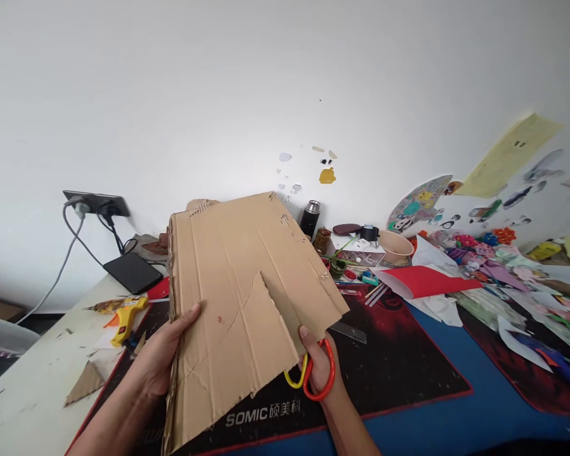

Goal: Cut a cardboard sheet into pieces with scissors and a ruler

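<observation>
A large brown cardboard sheet [223, 278] is held up, tilted, over the black desk mat. A slanting cut with a pointed opening runs in from its lower right edge. My left hand [159, 351] grips the sheet's left edge, thumb on the front, fingers hidden behind. At the lower right corner, my right hand [317, 364] is closed on scissors [331, 373] with red and yellow handles, its thumb pressing the cardboard beside the cut. The scissor blades are out of sight behind the sheet.
Left lie a yellow glue gun [126, 320], a black tablet-like device [133, 273] and a cardboard scrap [84, 383]. Behind the sheet stands a black flask [310, 218]. On the right are red paper [422, 283], a round tub [396, 246] and piled craft pieces [498, 253].
</observation>
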Available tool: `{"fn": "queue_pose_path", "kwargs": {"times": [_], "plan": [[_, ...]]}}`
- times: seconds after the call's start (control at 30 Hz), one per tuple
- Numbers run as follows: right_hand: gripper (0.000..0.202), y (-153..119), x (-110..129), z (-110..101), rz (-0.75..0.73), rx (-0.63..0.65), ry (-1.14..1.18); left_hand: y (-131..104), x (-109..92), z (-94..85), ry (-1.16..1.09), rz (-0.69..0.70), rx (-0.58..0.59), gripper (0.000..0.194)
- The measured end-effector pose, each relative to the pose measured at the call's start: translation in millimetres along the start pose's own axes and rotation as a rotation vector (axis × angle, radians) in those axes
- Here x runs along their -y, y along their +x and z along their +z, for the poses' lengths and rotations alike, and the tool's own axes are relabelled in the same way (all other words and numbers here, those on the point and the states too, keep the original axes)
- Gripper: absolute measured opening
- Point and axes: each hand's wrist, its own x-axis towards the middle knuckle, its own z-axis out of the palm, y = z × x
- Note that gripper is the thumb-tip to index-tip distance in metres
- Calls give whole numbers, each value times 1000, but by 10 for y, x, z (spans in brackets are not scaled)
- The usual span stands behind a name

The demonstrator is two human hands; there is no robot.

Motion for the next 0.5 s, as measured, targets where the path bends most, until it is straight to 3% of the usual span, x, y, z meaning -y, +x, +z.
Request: {"fn": "queue_pose_path", "kwargs": {"times": [0.23, 0.33, 0.5], "plan": [[60, 54, -4, 29, 37, -8, 67, -41, 64, -91, -81, -139, -34, 52], [65, 72, 25, 60, 61, -9, 98, -57, 139, -140, -86, -78, -60, 51], [63, 106, 17, 99, 52, 127, 76, -48, 257, -251, -120, 55, -38, 44]]}}
